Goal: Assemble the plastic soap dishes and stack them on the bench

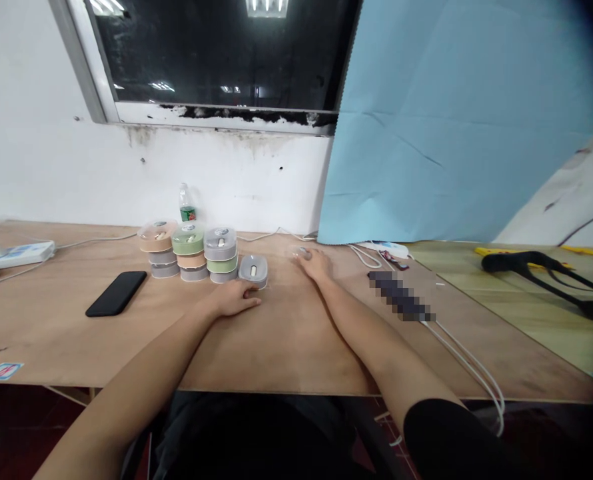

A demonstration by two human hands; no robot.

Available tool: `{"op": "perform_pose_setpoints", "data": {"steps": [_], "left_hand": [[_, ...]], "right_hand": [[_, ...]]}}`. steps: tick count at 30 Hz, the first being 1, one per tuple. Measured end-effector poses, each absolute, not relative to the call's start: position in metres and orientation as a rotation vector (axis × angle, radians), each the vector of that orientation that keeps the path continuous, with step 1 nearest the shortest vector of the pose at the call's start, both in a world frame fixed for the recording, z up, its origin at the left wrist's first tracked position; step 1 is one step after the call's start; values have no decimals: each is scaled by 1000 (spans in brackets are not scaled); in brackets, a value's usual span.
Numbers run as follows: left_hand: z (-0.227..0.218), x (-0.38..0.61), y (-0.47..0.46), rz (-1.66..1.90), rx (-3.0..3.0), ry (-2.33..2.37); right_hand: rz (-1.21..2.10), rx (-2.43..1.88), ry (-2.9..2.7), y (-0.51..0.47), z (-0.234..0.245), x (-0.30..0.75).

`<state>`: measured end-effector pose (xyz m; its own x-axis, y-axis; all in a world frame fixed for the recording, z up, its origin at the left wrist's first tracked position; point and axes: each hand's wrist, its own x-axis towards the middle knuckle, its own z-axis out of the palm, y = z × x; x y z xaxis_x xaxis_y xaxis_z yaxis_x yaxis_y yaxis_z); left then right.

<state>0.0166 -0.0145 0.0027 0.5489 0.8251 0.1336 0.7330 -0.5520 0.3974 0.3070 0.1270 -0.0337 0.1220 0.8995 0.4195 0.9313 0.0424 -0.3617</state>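
Hidden: pixelated dark oblong object (400, 296) unreadable; clear round piece (299, 252) half under right hand (316, 265), grip unclear | Left hand (234, 299) open, fingertips touching grey round plastic case (253, 271) | Surface: light plywood table (286, 347), white wall (51, 173) behind | Around: stacked pastel round plastic cases (187, 250) left of grey case, black smartphone (116, 293), green-labelled plastic water bottle (187, 203), hanging blue paper sheet (426, 120)

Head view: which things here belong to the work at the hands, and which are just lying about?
At the hands: left hand, by a grey round container; right hand, on a clear round piece; stacked round containers.
Lying about: black smartphone, water bottle, power strip.
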Motion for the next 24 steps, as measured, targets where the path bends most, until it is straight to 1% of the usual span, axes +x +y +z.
{"op": "perform_pose_setpoints", "data": {"steps": [5,9,13,18,24], "left_hand": [[1,17,-12,429,2494,1308],[-1,17,-10,408,2482,1327],[-1,16,-10,423,2479,1314],[-1,17,-11,413,2484,1321],[0,17,-11,417,2496,1316]], "right_hand": [[-9,-1839,-1520,139,-25,292],[186,-1807,-1259,154,-22,290],[386,-1751,-1166,161,-27,298],[286,-1839,-1288,160,-33,301],[200,-1898,-1533,160,-33,277]]}}
